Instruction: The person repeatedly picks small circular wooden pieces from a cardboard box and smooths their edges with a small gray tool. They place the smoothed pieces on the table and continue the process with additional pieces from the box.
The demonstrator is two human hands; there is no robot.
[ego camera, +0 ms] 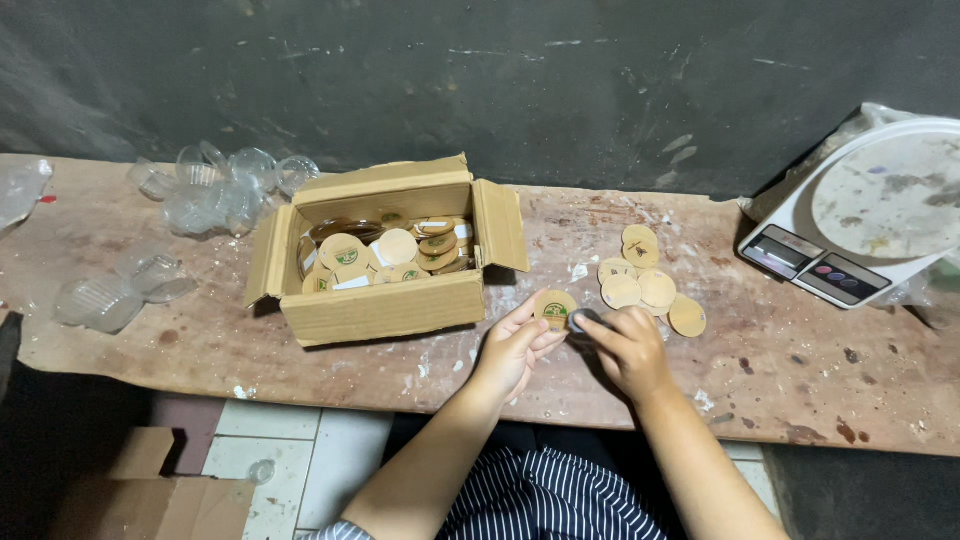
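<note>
holding a round tan disc (554,308) up in the pinching fingers of the left hand (513,350), the person presses the right hand (628,345) with a small dark thing (582,319) onto it, maybe stamping, with loose discs (648,280) just past the right hand and a full cardboard box (385,250) beyond the left.

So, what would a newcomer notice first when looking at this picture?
Probably the two hands at the centre of the wooden bench: the left hand holds a round tan disc, and the right hand presses a small dark object against it. Just left of them stands an open cardboard box full of similar discs, while a white scale sits at the far right.
</note>
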